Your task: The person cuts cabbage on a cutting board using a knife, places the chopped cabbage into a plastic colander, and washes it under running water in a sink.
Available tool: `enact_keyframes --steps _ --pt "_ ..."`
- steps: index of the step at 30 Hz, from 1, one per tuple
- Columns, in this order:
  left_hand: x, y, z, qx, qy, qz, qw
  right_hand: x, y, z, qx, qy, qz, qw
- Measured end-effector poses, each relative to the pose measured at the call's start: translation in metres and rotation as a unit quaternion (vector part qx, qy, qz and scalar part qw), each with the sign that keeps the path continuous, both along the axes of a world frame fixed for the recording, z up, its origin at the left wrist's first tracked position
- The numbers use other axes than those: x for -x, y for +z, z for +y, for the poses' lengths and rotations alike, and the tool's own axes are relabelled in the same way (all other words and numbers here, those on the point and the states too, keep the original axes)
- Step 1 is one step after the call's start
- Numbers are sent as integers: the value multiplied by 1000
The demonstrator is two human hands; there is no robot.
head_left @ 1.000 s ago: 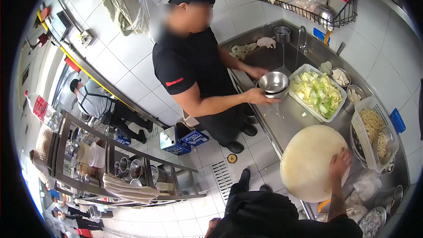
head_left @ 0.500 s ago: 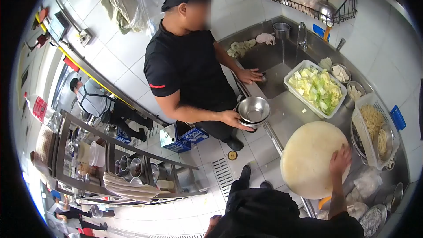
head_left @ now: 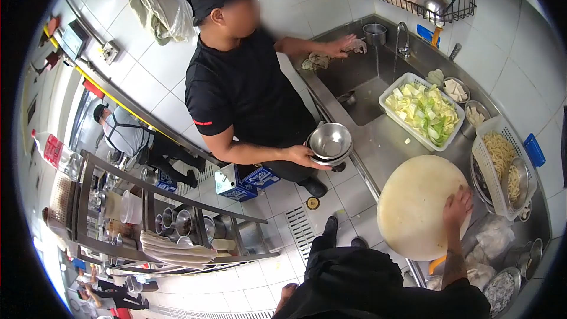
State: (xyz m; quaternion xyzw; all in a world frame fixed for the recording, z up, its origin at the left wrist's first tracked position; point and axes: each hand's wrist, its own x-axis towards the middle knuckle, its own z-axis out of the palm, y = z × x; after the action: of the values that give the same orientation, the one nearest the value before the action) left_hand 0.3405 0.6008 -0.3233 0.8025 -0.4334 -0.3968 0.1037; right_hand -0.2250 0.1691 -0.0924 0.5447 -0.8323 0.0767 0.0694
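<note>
My right hand (head_left: 457, 208) lies flat on the right side of a round, pale cutting board (head_left: 416, 207), fingers stretched out and holding nothing. The board rests on the steel counter. Low in the view, my left hand (head_left: 287, 291) hangs beside my body over the floor, mostly hidden by my dark clothing; its fingers are too unclear to read. Beyond the board stands a white basket of chopped cabbage (head_left: 420, 112). To its right, a white basket (head_left: 508, 168) holds noodles and a metal bowl.
A co-worker (head_left: 248, 94) stands left of the sink (head_left: 369, 109), holding stacked metal bowls (head_left: 331, 142) and reaching toward cloths (head_left: 317, 61). Water runs from the tap (head_left: 403, 41). Plastic bags (head_left: 493, 233) lie right of the board. A rack (head_left: 171, 218) stands left.
The co-worker's free hand has moved from the sink's near edge to the cloths at its back corner, uncovering a metal utensil in the basin. My right hand stays on the board.
</note>
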Motion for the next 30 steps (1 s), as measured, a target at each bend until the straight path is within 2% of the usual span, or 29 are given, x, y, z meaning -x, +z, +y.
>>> enact_keyframes --steps 1,2,4,8,11,13,17,19,20,22,23,25,29,30 --pt "0 -1 3 -26 60 24 998 -1 1 0 -4 -1 -5 1000" --pt "-1 -2 9 -26 62 23 997 -1 -1 -1 -4 1 -6 1000" --pt "0 5 18 58 54 54 995 1 -3 -1 3 4 1 1000" --pt "-2 2 15 39 34 43 998 -3 7 -1 -20 -6 -14 1000" --pt "0 1 8 77 19 63 995 -2 5 -2 -20 -8 -17 1000" --pt "2 -1 -4 4 -125 -93 988 -2 5 -1 -18 -7 -13 1000" --pt "1 -4 2 2 -55 -36 998 -2 4 -1 -15 -6 -5 1000" --pt "-1 -5 -1 34 -144 -93 985 -1 3 -1 -8 -2 0 1000" --pt "-3 -3 3 34 -144 -93 985 -1 2 0 -8 -2 0 1000" --pt "-8 3 15 71 43 109 991 -2 3 1 -3 2 5 1000" --pt "-7 3 15 70 42 109 991 -2 3 1 -3 1 4 1000" --pt "-5 2 14 145 33 101 984 -2 3 0 -6 0 8 1000" --pt "-6 2 15 160 14 90 983 -3 2 -1 -4 -1 11 1000" --pt "-8 2 14 152 35 119 981 -3 3 -1 -6 -2 9 1000"
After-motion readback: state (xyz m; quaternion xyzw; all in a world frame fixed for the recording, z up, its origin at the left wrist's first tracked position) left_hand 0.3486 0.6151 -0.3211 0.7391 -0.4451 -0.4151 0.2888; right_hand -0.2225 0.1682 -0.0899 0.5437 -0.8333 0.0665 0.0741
